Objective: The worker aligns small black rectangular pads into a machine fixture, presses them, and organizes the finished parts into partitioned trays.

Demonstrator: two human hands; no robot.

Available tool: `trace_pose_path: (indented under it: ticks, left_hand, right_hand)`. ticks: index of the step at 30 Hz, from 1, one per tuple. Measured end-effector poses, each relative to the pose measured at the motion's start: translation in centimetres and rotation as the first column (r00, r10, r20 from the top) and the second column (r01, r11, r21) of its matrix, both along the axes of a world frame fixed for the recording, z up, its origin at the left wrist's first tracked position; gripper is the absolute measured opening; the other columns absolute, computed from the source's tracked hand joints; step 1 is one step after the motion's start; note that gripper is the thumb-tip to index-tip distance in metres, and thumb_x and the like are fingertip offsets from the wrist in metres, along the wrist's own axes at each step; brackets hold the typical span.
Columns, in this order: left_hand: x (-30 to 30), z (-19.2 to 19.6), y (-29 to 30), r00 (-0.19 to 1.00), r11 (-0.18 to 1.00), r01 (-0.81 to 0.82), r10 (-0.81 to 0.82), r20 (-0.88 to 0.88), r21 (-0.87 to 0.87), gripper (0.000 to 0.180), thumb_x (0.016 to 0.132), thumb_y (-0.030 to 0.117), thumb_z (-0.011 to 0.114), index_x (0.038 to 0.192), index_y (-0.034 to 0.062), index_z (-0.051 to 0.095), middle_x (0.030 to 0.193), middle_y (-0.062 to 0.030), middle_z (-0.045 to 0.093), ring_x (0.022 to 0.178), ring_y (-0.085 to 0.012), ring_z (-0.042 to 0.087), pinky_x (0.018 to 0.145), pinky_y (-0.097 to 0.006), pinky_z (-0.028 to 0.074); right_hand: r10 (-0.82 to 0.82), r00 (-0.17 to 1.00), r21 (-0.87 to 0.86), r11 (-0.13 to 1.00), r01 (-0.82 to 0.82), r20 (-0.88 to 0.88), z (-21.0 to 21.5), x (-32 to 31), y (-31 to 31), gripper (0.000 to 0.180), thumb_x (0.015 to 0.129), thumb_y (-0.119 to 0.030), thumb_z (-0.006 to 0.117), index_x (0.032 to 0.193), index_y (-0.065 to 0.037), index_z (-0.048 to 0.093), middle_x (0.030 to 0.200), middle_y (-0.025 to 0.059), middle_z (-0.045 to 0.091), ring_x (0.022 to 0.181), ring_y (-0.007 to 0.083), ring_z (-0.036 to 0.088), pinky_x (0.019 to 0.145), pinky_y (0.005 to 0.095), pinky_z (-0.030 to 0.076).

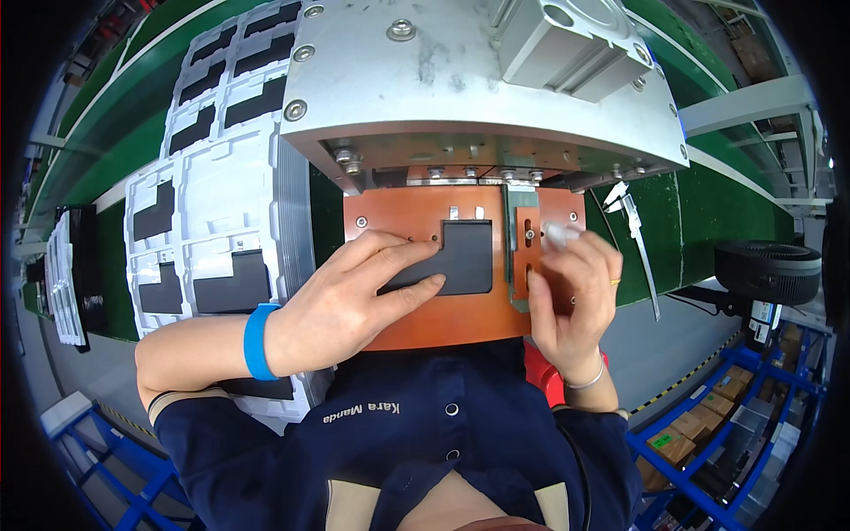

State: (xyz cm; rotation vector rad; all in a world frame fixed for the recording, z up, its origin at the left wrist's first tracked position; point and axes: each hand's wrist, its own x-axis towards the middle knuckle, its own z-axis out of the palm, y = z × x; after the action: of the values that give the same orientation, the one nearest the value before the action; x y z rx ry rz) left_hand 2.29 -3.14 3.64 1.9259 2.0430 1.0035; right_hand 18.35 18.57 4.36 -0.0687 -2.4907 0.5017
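Observation:
A black L-shaped pouch cell (467,257) lies flat on the orange-brown fixture plate (407,334), with two small silver tabs at its far edge. My left hand (341,279) wears a blue wristband and holds the cell's left part between forefinger and thumb, covering some of it. Just right of the cell, a small orange slotted block (528,252) with a screw sits on a grey-green strip (516,305). Beside this block is my right hand (580,283), thumb and forefinger apart and nothing visible between them. A whitish cover, slightly blurred, is on its forefinger.
A heavy metal press frame (478,97) overhangs the plate's far side. White trays (217,199) with black cells are stacked at left. A caliper (636,234) lies on the green bench (699,221) at right, near a black round device (766,270). Blue racks (708,442) hold boxes.

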Motion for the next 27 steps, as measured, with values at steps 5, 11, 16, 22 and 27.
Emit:
trace_pose_path:
  ticks: [5, 11, 16, 22, 27]
  left_hand:
    - [-0.4, 0.0, 0.8, 0.999, 1.000, -0.024, 0.024, 0.033, 0.000, 0.040, 0.072, -0.002, 0.071, 0.112, 0.0038, 0.071, 0.124, -0.0193, 0.059, 0.106, -0.0347, 0.055, 0.091, -0.041, 0.050]
    - [-1.0, 0.3, 1.2, 0.998, 0.999, -0.037, 0.038, -0.043, 0.025, 0.037, 0.071, 0.003, 0.070, 0.108, 0.0008, 0.070, 0.123, -0.0194, 0.059, 0.105, -0.0316, 0.056, 0.091, -0.038, 0.049]
    - [-0.8, 0.5, 0.9, 0.998, 0.999, -0.053, 0.053, 0.016, 0.003, 0.041, 0.071, -0.001, 0.071, 0.112, 0.0043, 0.072, 0.125, -0.0193, 0.059, 0.110, -0.0350, 0.054, 0.098, -0.045, 0.044]
    - [-0.2, 1.0, 0.6, 0.997, 0.995, -0.072, 0.073, 0.004, -0.063, 0.041, 0.072, 0.000, 0.072, 0.112, 0.0042, 0.072, 0.126, -0.0181, 0.059, 0.111, -0.0327, 0.053, 0.098, -0.042, 0.045]
    - [0.1, 1.0, 0.5, 0.999, 0.998, -0.044, 0.043, -0.030, -0.036, 0.039, 0.072, 0.009, 0.063, 0.110, -0.0005, 0.070, 0.129, -0.0200, 0.056, 0.108, -0.0313, 0.055, 0.094, -0.040, 0.048]
  right_hand:
    - [0.080, 0.987, -0.043, 0.996, -0.075, 0.139, -0.2, 0.8, -0.6, 0.034, 0.070, -0.014, 0.080, 0.100, -0.005, 0.069, 0.113, 0.0118, 0.063, 0.105, 0.0328, 0.056, 0.090, 0.0403, 0.047]
    - [0.099, 0.974, -0.011, 0.995, -0.099, 0.202, 0.1, 0.7, -1.3, 0.037, 0.072, -0.021, 0.079, 0.104, -0.006, 0.069, 0.119, 0.0121, 0.062, 0.107, 0.0326, 0.056, 0.090, 0.0402, 0.046]
    - [0.101, 0.972, 0.009, 0.994, -0.105, 0.213, 0.1, 0.9, -1.6, 0.038, 0.073, -0.025, 0.079, 0.106, -0.008, 0.070, 0.121, 0.0098, 0.061, 0.108, 0.0287, 0.056, 0.090, 0.0389, 0.046]
    - [0.151, 0.953, 0.007, 0.987, -0.158, 0.264, 0.6, 1.4, -1.8, 0.039, 0.072, -0.027, 0.079, 0.107, -0.010, 0.070, 0.126, 0.0075, 0.060, 0.111, 0.0267, 0.054, 0.091, 0.0395, 0.045]
    - [0.156, 0.934, 0.131, 0.970, -0.207, 0.320, 1.3, 2.0, -2.1, 0.039, 0.075, -0.035, 0.075, 0.109, -0.016, 0.070, 0.126, 0.0012, 0.062, 0.114, 0.0209, 0.054, 0.100, 0.0397, 0.038]
